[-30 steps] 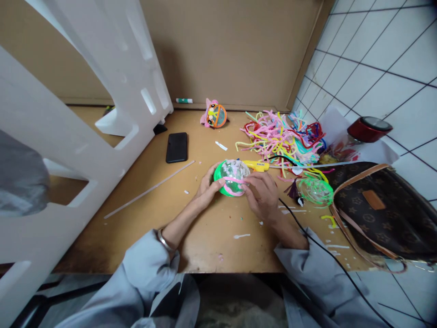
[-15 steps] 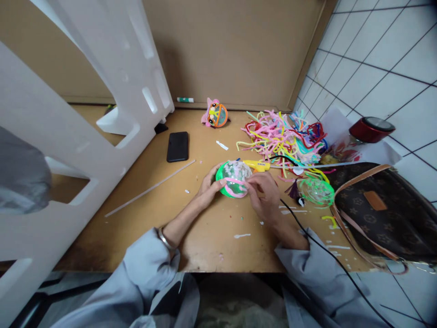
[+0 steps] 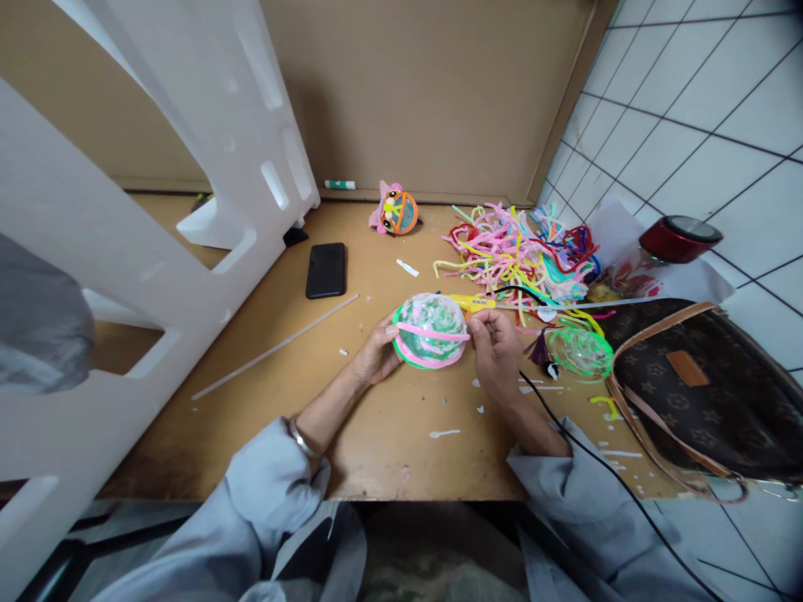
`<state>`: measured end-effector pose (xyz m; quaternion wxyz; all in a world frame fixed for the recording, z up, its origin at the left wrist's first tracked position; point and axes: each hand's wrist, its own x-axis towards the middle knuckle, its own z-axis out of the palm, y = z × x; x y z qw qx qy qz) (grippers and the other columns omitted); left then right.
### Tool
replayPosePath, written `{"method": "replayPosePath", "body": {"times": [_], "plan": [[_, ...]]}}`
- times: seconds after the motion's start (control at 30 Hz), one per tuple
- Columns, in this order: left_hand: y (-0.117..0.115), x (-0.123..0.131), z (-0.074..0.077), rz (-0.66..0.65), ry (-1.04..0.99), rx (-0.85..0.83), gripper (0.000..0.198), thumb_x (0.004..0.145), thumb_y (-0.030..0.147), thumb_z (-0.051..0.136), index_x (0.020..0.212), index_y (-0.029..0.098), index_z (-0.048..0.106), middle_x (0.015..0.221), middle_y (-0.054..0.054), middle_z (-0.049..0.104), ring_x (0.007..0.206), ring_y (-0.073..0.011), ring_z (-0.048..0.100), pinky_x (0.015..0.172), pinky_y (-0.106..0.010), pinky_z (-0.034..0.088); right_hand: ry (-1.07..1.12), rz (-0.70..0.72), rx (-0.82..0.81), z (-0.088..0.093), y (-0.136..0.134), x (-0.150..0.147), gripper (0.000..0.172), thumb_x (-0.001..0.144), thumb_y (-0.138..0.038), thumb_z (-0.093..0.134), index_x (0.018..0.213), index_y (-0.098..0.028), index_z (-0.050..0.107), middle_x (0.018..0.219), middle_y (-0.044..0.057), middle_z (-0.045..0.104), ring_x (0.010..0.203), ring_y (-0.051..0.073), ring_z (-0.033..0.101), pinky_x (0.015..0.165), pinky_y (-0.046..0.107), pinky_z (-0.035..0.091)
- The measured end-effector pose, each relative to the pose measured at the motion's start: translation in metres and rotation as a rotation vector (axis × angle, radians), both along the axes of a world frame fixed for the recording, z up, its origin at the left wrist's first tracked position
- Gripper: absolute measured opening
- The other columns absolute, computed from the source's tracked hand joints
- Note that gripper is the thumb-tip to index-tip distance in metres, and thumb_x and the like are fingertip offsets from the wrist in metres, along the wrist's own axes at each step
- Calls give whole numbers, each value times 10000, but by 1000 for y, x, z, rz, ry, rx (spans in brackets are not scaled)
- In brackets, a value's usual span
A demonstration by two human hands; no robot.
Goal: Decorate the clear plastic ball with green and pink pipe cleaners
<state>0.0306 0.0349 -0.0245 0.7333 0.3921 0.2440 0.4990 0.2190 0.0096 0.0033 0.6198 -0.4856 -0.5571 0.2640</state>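
A clear round ball point(image 3: 430, 351) with green and pink fuzzy trim is held over the middle of the table. My left hand point(image 3: 380, 349) grips its left edge, thumb on top. A pink strip point(image 3: 432, 333) runs across the ball's face from my left thumb to its right side. My right hand point(image 3: 495, 347) is closed in a pinch at the right, by the strip's right end; whether the fingertips hold that end is too small to tell. Just behind the ball lies a yellow glue gun point(image 3: 472, 303), partly hidden, with a black cable.
Colourful pipe cleaners point(image 3: 520, 251) are heaped at the back right. A green-trimmed ball point(image 3: 582, 351), brown bag point(image 3: 715, 385) and red-lidded jar point(image 3: 681, 238) stand right. A phone point(image 3: 326, 270), white stick point(image 3: 276, 346) and decorated figure point(image 3: 397, 209) lie left and behind.
The ball now shows more of its face, with the pink strip stretched fully across it. My right hand has moved right, off the ball's face, and my left hand has shifted slightly left.
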Motion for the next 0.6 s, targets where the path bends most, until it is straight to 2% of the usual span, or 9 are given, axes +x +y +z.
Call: {"method": "replayPosePath", "body": {"times": [0.2, 0.37, 0.43, 0.5, 0.6], "plan": [[-1, 0, 4, 25, 18, 19, 900, 571, 535, 843, 1360, 194, 577, 1226, -136, 720, 1213, -378, 642, 1041, -488, 522, 113, 81, -40, -1, 5, 0, 164, 833, -367, 607, 796, -234, 517, 741, -20, 574, 672, 142, 547, 664, 293, 471], [1, -1, 3, 61, 19, 37, 890, 583, 541, 838, 1360, 194, 577, 1242, -139, 708, 1219, -374, 635, 1044, -485, 517, 365, 206, -254, -9, 15, 5, 308, 746, -473, 708, 837, -238, 532, 828, -8, 617, 714, 144, 596, 703, 298, 512], [2, -2, 1, 65, 24, 49, 887, 593, 542, 834, 1366, 195, 573, 1251, -139, 703, 1224, -373, 632, 1049, -484, 513, 425, 273, -328, -12, 17, 6, 409, 739, -570, 714, 937, -237, 583, 923, 24, 669, 806, 172, 645, 740, 312, 534], [3, -3, -1, 70, 32, 60, 885, 603, 540, 830, 1374, 195, 567, 1265, -141, 697, 1234, -371, 626, 1056, -483, 507, 417, 367, -351, -13, 17, 6, 549, 719, -644, 727, 1075, -243, 610, 1080, 64, 704, 981, 221, 674, 841, 354, 555], [4, -3, -4, 83, 47, 67, 894, 596, 529, 844, 1380, 198, 570, 1304, -146, 679, 1257, -374, 610, 1064, -475, 502, 326, 498, -325, -11, 16, 5, 694, 676, -665, 777, 1212, -255, 613, 1261, 93, 687, 1222, 280, 624, 1022, 422, 519]]}}
